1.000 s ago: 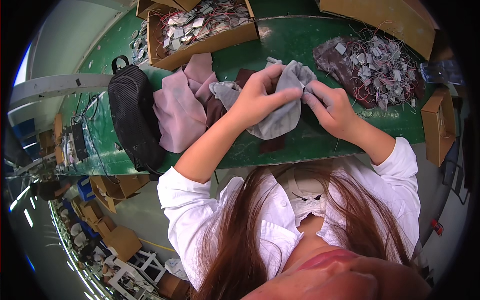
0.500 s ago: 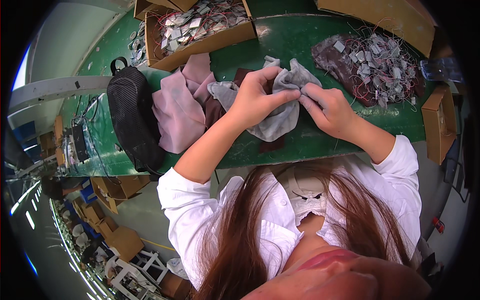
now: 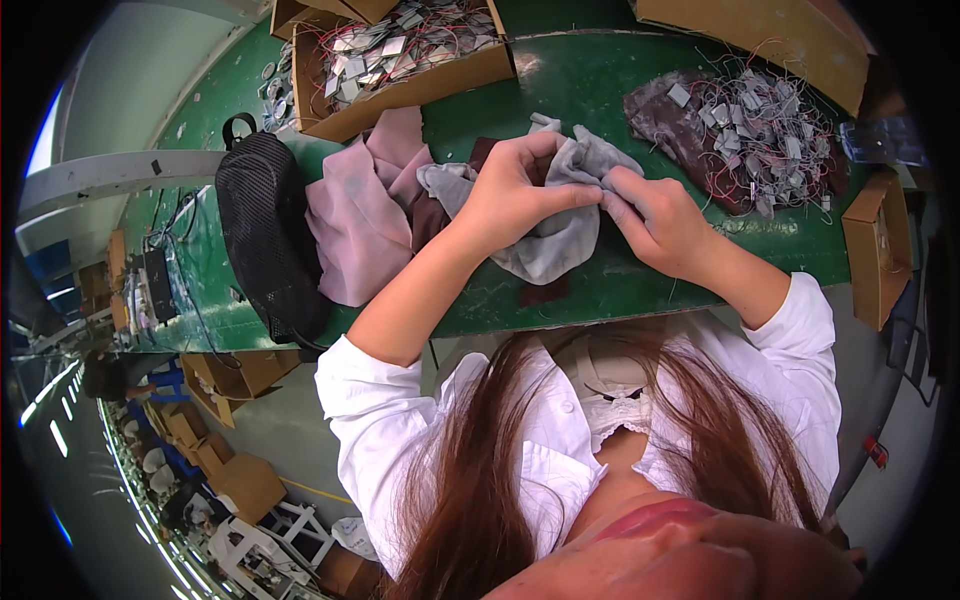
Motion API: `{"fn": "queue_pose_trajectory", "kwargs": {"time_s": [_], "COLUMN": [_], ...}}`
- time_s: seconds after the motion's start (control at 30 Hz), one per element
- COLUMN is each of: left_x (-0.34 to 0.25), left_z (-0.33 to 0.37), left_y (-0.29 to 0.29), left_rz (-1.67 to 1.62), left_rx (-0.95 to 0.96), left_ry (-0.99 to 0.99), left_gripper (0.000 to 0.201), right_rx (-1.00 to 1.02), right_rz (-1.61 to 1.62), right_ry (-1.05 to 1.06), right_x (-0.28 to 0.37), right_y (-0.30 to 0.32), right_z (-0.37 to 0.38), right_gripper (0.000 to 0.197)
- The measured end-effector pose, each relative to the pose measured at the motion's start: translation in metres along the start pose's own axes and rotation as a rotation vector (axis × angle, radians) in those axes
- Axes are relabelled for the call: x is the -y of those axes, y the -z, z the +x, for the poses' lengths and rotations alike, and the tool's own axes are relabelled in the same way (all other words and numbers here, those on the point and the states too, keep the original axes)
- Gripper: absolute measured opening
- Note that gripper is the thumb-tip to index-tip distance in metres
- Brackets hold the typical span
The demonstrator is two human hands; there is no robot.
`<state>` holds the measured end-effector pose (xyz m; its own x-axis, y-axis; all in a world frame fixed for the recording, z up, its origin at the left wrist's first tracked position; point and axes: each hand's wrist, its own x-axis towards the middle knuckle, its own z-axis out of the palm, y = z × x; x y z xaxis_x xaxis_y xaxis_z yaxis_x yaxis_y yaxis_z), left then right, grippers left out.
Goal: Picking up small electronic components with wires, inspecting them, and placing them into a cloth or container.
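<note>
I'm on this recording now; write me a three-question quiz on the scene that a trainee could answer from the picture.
1. True or false: the left hand and the right hand both touch the grey cloth.

2. Fill in: the thing lying just to the left of the pink cloth is a ____.

3. Multiple choice: where is the loose heap of wired pieces from the grey cloth?
a) to its left
b) to its right
c) underneath it

Key:
1. True
2. Black mesh pouch
3. b
</note>
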<state>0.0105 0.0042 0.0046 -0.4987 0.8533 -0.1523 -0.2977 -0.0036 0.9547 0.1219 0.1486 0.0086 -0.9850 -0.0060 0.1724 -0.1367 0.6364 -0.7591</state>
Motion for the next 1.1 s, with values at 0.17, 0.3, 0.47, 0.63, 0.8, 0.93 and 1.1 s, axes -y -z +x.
{"fn": "queue_pose_trajectory", "kwargs": {"time_s": [0.17,0.3,0.47,0.63,0.8,0.93,1.1], "left_x": [0.005,0.002,-0.002,0.001,0.003,-0.003,0.005], "left_z": [0.001,0.003,0.002,0.002,0.002,0.006,0.003], "left_y": [0.0,0.003,0.001,0.002,-0.001,0.01,0.01], "left_rz": [0.027,-0.151,-0.077,-0.091,-0.186,-0.314,-0.577], "left_rx": [-0.047,-0.057,-0.03,-0.066,-0.233,-0.32,0.037], "left_ry": [0.01,0.044,0.019,0.039,-0.052,0.066,0.101], "left_gripper": [0.024,0.026,0.023,0.02,0.016,0.023,0.038], "right_rx": [-0.023,-0.015,-0.007,-0.029,-0.072,-0.086,-0.075], "right_rz": [0.026,0.017,0.019,0.031,0.073,0.149,0.165], "right_ry": [0.087,0.058,0.06,0.061,0.053,0.007,0.005], "right_x": [0.0,0.001,-0.001,0.001,0.006,0.008,0.005], "right_y": [-0.003,0.0,-0.002,-0.002,0.004,0.009,0.008], "right_z": [0.001,0.002,0.0,-0.001,0.002,-0.001,0.0], "right_gripper": [0.009,0.009,0.009,0.008,0.007,0.004,0.004]}}
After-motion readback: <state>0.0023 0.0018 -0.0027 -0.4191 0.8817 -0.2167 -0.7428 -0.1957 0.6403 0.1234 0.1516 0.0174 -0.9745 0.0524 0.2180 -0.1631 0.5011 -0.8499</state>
